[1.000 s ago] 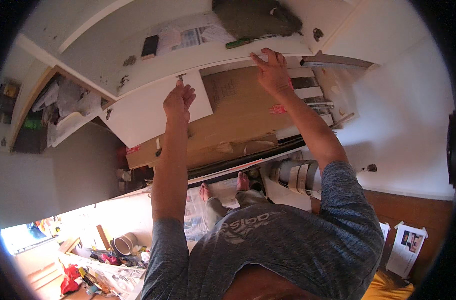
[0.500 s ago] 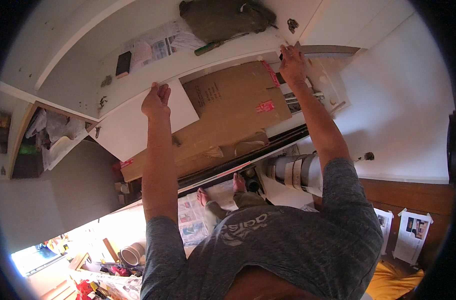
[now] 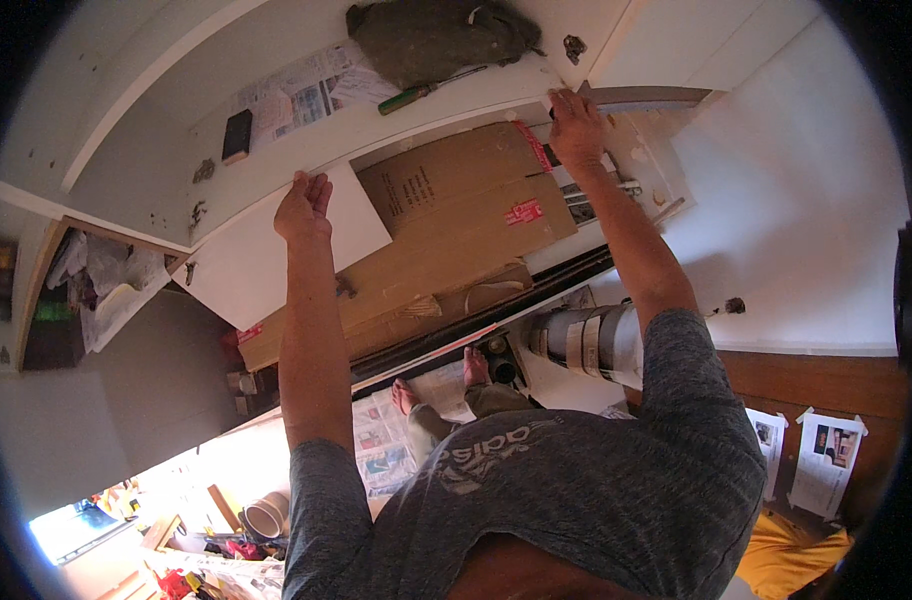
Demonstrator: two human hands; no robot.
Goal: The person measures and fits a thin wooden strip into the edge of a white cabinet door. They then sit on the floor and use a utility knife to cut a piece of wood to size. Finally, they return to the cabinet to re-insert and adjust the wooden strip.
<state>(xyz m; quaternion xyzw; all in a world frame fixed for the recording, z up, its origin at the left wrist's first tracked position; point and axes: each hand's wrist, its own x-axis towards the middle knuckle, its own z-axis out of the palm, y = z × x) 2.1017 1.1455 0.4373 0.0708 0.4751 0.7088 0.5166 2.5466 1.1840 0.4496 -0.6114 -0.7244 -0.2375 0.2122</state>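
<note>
White board (image 3: 266,265) lies flat under the shelf edge, its right corner over a large cardboard box (image 3: 456,215). The person's left hand (image 3: 304,205) rests on the board's upper edge, fingers straight and close together, pressing rather than gripping. Above on the shelf (image 3: 156,140) lie a small black block (image 3: 237,134), newspaper sheets (image 3: 296,95), a green-handled screwdriver (image 3: 416,95) and an olive bag (image 3: 436,38). The right hand (image 3: 577,128) presses, fingers curled, on the shelf edge near a grey metal bracket (image 3: 646,96).
</note>
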